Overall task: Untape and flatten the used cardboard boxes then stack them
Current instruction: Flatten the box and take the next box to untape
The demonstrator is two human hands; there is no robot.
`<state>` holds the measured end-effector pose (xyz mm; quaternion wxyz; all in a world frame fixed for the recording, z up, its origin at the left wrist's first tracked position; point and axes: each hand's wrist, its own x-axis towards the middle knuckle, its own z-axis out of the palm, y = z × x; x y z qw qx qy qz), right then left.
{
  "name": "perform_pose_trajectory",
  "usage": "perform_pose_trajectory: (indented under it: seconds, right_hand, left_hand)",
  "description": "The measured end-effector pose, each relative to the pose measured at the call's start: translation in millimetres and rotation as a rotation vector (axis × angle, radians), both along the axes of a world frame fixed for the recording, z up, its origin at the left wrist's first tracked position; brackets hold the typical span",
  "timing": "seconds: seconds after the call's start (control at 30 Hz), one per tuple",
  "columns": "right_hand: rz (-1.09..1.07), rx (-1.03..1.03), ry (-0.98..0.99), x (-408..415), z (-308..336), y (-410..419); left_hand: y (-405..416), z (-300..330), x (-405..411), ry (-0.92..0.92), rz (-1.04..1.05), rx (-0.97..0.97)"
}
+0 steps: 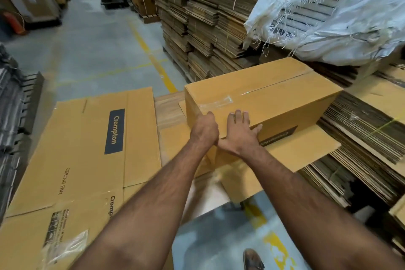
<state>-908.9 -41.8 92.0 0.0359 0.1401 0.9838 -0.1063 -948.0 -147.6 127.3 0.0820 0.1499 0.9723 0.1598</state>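
Box: long tan cardboard box [263, 98], still assembled, lying on its side atop a flat tan cardboard sheet [302, 155] w/ dark logo panel facing the person.
Tape: clear tape strip [217, 103] running along the box's top seam, wrinkled at the near end.
Left hand: left hand [205, 126] resting at the box's near-left top edge, fingers curling over toward the tape end; can't tell whether it's pinching the tape or just touching.
Right hand: right hand [240, 130] lying flat on the box top, fingers straight & spread, thumb out to the right, pressing down just beside the left hand.
Flattened box: large flattened tan cardboard box w/ dark "Crompton" label [92, 149] lying to the left, "CEILING FAN" print & a sticker w/ clear tape near its close end.
Stacks: tall stacks of bundled flat brown cardboard [208, 24] standing behind the box; more low stacks at right.
Sack: torn white woven sack [339, 11] draping over the stacks at upper right.
Floor: grey concrete floor w/ yellow lines [98, 50].
Shoe: brown shoe tip [253, 258] showing at bottom.
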Motion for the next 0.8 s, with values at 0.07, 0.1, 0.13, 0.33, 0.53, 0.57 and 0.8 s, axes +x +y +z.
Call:
perform_pose_trajectory:
  seconds: [0.07,0.1,0.13,0.33,0.53,0.57,0.8]
  right_hand:
    - [0.037,-0.011,-0.013,11,3,22]
    - [0.075,-0.020,-0.021,20,6,33]
    - [0.119,-0.024,-0.026,31,8,44]
    - [0.286,-0.055,-0.119,75,10,104]
    - [0.219,0.021,-0.069,66,-10,96]
    - [0.230,0.034,-0.061,65,-13,96]
    - [0.216,0.053,-0.175,55,24,119]
  left_hand:
    - [17,3,10,0.033,-0.057,-0.072]
    - [24,5,13,0.061,-0.078,-0.089]
    - [31,5,13,0.072,-0.086,-0.083]
    - [36,2,-23,0.191,-0.067,-0.156]
    - [18,-5,-55,-0.163,-0.041,-0.228]
    - [18,-4,-55,-0.155,-0.032,-0.214]
    - [20,3,-33,-0.072,-0.005,-0.411]
